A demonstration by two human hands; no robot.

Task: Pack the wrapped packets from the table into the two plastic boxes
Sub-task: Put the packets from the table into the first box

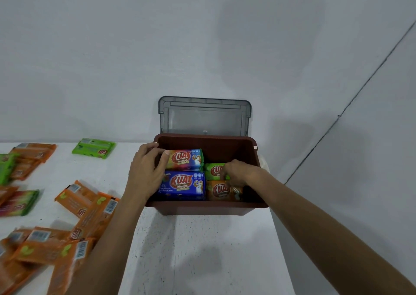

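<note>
Left grip point(146, 170) grasping rainbow packet point(185, 159) in brown box point(202, 209); right grip point(236, 174) clenched on green packet point(213, 170)

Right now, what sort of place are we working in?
Probably a plain packing station in a bare room: a white table against an unmarked grey wall, loose snack packets spread over it, and a brown box with its lid open.
</note>
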